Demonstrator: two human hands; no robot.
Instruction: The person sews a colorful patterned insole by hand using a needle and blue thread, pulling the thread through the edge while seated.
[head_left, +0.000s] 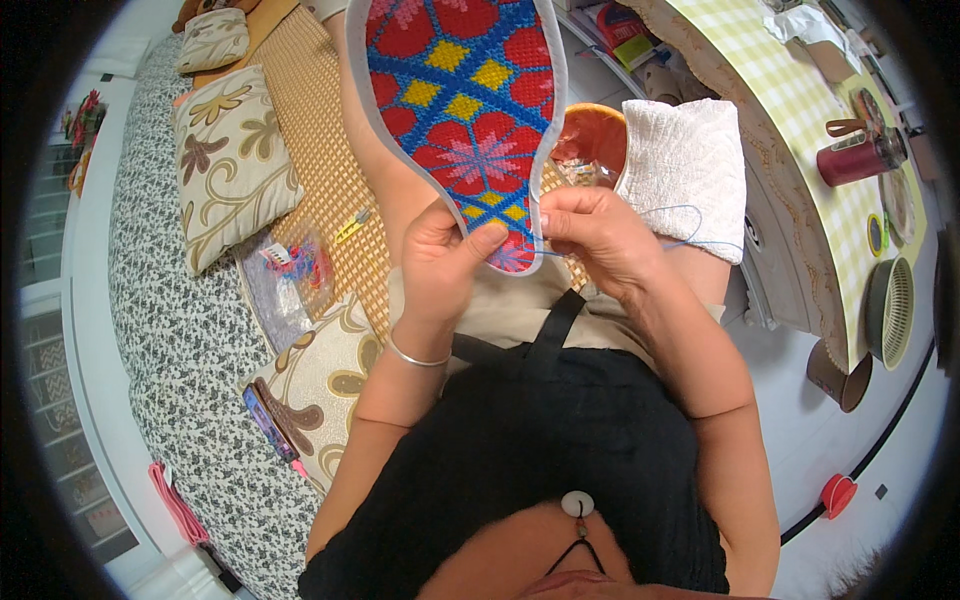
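An embroidered insole with red flowers, blue bands, yellow diamonds and a white edge is held up before me. My left hand grips its narrow end, the thumb lying on the stitched face. At the right edge of that end is my right hand, with thumb and index finger pinched together at the rim. Blue thread runs from the stitching past this hand and loops over the folded white towel on my leg. Whether a needle is between the right fingertips cannot be made out.
Yellow thread snips and a plastic bag of colourful thread lie on the woven mat to the left, near patterned cushions. An orange basket stands beyond my right hand. At right, a checked tablecloth carries a dark red jar.
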